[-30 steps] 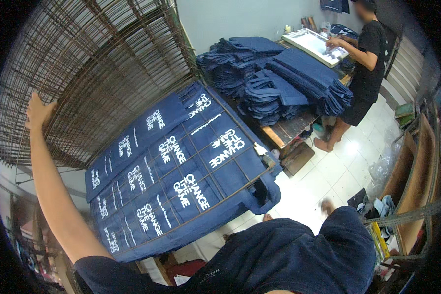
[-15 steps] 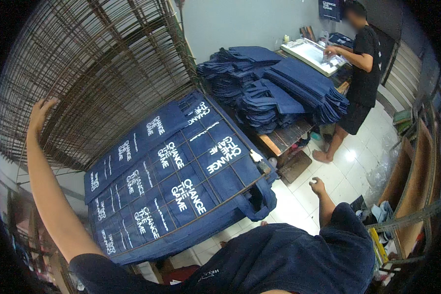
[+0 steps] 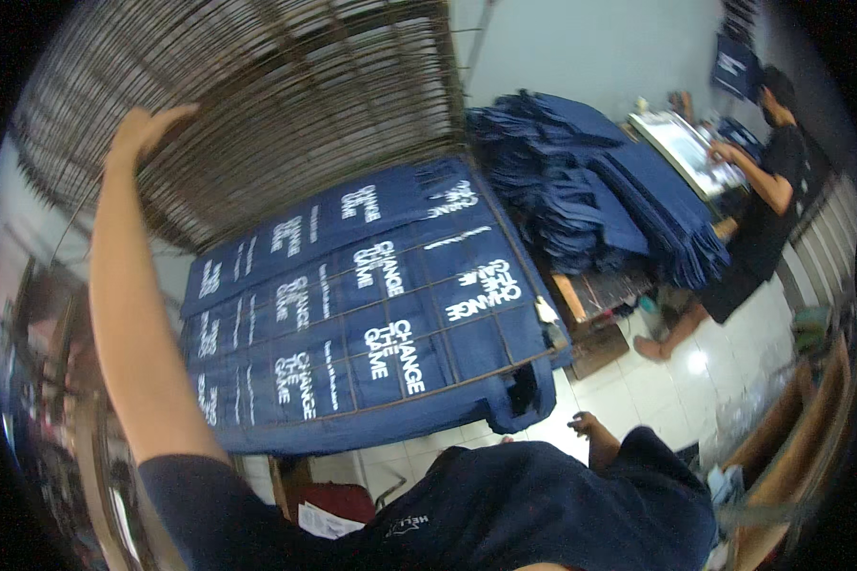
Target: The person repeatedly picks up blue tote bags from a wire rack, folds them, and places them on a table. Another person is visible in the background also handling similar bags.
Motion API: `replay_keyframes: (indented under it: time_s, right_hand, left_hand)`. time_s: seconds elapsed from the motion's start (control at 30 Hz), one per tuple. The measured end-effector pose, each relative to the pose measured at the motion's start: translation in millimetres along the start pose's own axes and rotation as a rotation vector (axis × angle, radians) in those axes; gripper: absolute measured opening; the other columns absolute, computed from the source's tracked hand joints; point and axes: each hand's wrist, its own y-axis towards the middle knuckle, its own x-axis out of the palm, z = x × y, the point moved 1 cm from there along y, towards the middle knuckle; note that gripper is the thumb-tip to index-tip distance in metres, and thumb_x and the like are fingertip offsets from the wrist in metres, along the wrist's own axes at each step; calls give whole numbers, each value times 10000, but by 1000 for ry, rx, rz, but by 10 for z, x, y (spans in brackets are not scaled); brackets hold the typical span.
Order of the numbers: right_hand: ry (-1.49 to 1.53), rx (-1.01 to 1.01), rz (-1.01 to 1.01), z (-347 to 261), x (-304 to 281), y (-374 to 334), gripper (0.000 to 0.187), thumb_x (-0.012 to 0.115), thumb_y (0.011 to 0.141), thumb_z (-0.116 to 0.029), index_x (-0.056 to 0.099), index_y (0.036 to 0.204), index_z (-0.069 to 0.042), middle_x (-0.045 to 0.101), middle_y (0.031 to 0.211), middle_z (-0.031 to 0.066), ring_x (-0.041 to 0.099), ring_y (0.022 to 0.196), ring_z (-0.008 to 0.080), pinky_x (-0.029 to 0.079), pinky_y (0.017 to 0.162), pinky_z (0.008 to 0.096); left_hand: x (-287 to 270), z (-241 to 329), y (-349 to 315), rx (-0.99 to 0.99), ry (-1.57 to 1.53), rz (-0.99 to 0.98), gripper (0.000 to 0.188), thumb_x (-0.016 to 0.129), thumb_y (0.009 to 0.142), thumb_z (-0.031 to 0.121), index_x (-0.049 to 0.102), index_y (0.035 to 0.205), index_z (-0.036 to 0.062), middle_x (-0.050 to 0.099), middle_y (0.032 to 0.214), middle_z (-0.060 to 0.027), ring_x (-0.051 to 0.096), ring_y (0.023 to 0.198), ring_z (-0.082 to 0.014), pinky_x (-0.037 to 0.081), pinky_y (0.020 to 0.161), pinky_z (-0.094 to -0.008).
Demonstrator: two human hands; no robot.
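Observation:
My left hand (image 3: 150, 135) is raised against the stack of upright wire racks (image 3: 295, 105), its fingers stretched out; whether it touches a rack is hard to tell. Below it, navy fabric bags (image 3: 338, 276) with white print lie in rows, with the thin bars of a lowered wire rack (image 3: 428, 376) crossing over them. A bag handle (image 3: 533, 404) hangs past the rack's near right corner. My right hand (image 3: 588, 425) hangs low beside my body, over the tiled floor, holding nothing, fingers loosely apart.
Piles of navy bags (image 3: 581, 181) cover a table to the right of the racks. Beyond, another person (image 3: 771, 181) bends over a white-framed printing screen (image 3: 686, 152). Brown boards (image 3: 790, 419) lean at the far right. A dark red seat (image 3: 338, 500) with papers stands near my left.
My view has turned, so the bags, piles and other person sit farther right. My left hand's fingers, curled before, now point out straighter along the racks. My right arm still hangs low.

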Motion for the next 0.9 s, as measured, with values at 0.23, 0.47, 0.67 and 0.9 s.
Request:
replay_keyframes:
  time_s: [0.23, 0.47, 0.67, 0.9]
  right_hand:
    - [18, -137, 198, -313, -284, -168, 496, 723, 737, -261, 581, 1154, -33, 639, 681, 107, 602, 542, 173, 485, 475, 325]
    - [57, -50, 180, -4, -465, 67, 490, 754, 736, -277, 570, 1135, -61, 636, 702, 102, 606, 530, 189, 479, 446, 371]
    - [103, -99, -23, -73, -348, 134, 535, 747, 751, -331, 537, 1177, -86, 634, 757, 76, 615, 578, 191, 471, 470, 390]
    - [33, -97, 29, -330, -462, 161, 524, 726, 775, -305, 531, 1209, -88, 656, 829, 106, 645, 676, 208, 494, 546, 398]
  left_hand:
    - [-63, 79, -173, -70, 102, -22, 757, 656, 564, 748, 647, 681, 1, 666, 844, -172, 647, 890, -298, 435, 876, -455]
    - [-1, 204, -197, -100, 86, -95, 917, 652, 543, 774, 644, 1038, 2, 643, 1061, -188, 608, 1038, -319, 353, 973, -558]
    - [48, 181, -397, -137, 52, 128, 935, 606, 542, 812, 665, 942, -31, 656, 1004, -210, 640, 968, -307, 473, 872, -409]
    - [-50, 229, -486, -138, 76, 148, 725, 617, 631, 726, 704, 966, 89, 688, 946, -95, 655, 905, -233, 489, 788, -378]
